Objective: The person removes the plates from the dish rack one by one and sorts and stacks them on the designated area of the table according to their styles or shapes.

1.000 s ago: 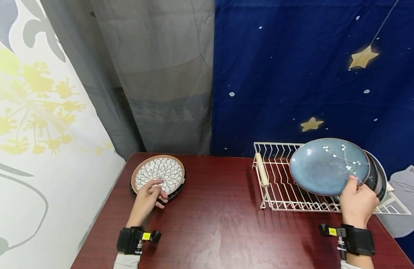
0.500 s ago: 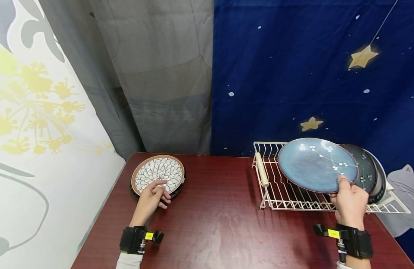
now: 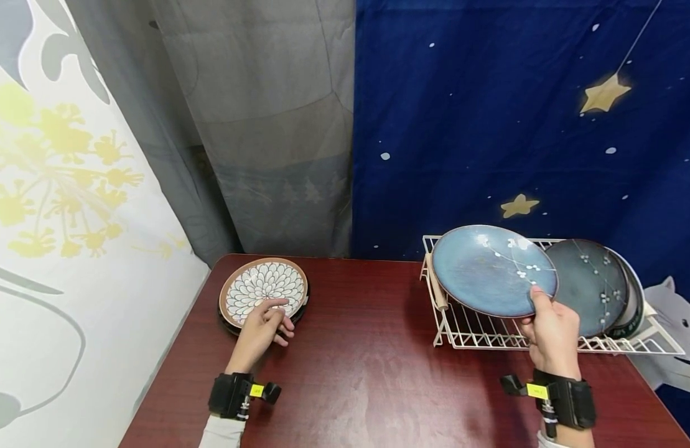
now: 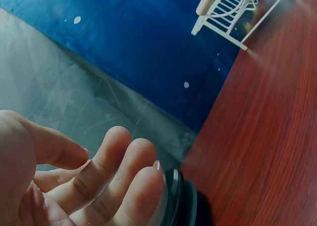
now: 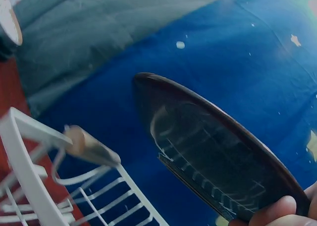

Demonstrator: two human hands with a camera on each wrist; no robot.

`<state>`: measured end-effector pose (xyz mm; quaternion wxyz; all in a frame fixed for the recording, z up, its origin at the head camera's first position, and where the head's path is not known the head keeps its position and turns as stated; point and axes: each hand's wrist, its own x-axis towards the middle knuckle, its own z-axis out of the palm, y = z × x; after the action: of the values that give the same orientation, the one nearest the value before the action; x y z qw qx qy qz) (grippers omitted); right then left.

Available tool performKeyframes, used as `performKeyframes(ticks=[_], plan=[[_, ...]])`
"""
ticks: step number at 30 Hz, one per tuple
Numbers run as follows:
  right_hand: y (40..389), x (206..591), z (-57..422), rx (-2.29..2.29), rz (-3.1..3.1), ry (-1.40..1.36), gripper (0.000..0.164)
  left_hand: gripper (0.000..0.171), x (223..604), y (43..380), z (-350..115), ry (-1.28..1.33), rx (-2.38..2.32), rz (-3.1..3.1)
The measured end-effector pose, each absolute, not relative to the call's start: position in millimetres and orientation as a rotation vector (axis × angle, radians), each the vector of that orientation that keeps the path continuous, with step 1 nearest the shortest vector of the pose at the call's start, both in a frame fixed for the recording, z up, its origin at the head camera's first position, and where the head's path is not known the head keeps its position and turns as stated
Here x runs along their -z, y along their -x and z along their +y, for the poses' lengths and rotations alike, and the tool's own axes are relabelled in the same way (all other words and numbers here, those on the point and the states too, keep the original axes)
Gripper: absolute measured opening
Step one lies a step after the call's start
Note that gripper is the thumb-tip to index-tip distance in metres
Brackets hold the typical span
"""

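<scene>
My right hand [image 3: 554, 333] pinches the near right rim of a blue plate [image 3: 490, 270] with a white blossom pattern, thumb on top. The plate is held up over the white wire dish rack [image 3: 473, 339]; its dark underside [image 5: 208, 151] faces the right wrist camera. Behind my hand a dark grey-blue blossom plate [image 3: 588, 286] leans in the rack. At the left, my left hand [image 3: 263, 330] hovers at the near edge of a stack topped by a white petal-patterned plate [image 3: 266, 286] with a brown rim. Its fingers [image 4: 141, 191] are loosely bent and hold nothing.
More plates, one with a white rim [image 3: 630, 267], stand at the rack's right end. The rack has a wooden handle [image 3: 436, 283] on its left side. A dark-red table [image 3: 367, 373] carries everything, with grey and blue curtains [image 3: 462, 124] behind and a wall at left.
My right hand has carried the blue plate leftward across the rack, uncovering the dark grey-blue plate behind it. My left hand has shifted slightly right beside the stack.
</scene>
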<state>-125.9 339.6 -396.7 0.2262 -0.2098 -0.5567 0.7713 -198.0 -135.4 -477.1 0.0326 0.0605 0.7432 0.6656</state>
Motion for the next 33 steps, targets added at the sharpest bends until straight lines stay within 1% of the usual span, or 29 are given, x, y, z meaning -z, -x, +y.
performKeyframes(ticks=[8, 11, 22, 29, 33], plan=[[131, 399, 318, -2.199, -1.563, 0.447, 0.047, 0.026, 470, 203, -113, -0.250, -2.033, 2.270], [134, 399, 310, -2.228, -1.563, 0.417, 0.045, 0.024, 465, 205, -103, -0.283, -2.040, 2.225], [141, 399, 285, -2.287, -1.619, 0.383, 0.039, 0.026, 423, 202, -66, -0.481, -2.089, 2.072], [143, 404, 267, -2.287, -1.716, 0.383, 0.039, 0.025, 412, 204, -41, -0.553, -2.188, 1.939], [144, 406, 254, -2.281, -1.776, 0.364, 0.039, 0.030, 408, 201, -31, -0.564, -2.203, 1.856]])
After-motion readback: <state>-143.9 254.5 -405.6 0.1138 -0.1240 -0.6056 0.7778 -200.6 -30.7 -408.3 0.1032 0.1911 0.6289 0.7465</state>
